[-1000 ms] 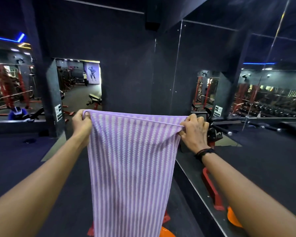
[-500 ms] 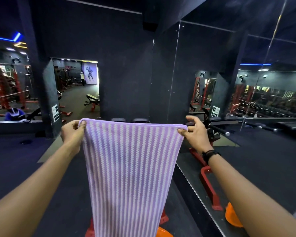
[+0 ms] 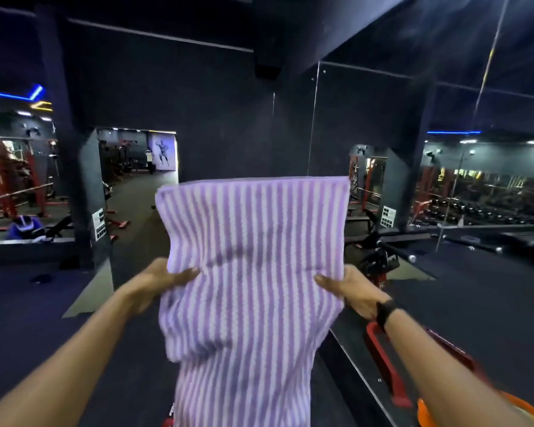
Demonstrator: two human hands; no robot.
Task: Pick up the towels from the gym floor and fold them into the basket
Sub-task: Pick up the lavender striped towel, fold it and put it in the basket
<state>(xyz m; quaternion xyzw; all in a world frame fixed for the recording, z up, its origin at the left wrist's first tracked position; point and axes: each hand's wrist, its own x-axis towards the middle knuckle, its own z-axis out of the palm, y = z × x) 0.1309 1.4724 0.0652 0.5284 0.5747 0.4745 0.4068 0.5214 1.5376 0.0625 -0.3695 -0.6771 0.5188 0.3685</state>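
Observation:
A purple and white striped towel [image 3: 253, 248] hangs in the air in front of me. Its upper part stands up above my hands and the rest drops below the frame. My left hand [image 3: 161, 283] grips the towel's left side about a third of the way down. My right hand [image 3: 349, 289], with a black band on the wrist, grips the right side at the same height. An orange basket rim [image 3: 426, 411] shows at the bottom right, mostly behind my right arm.
A mirrored wall [image 3: 444, 180] runs along the right, with a red machine frame [image 3: 386, 365] at its foot. A black barbell machine [image 3: 383, 254] stands behind the towel. A dark pillar [image 3: 87, 195] rises at left, with a doorway [image 3: 139, 167] beyond it.
Both hands have slid down from the towel's top corners to its sides, lower and closer to me. The top edge now stands free above them.

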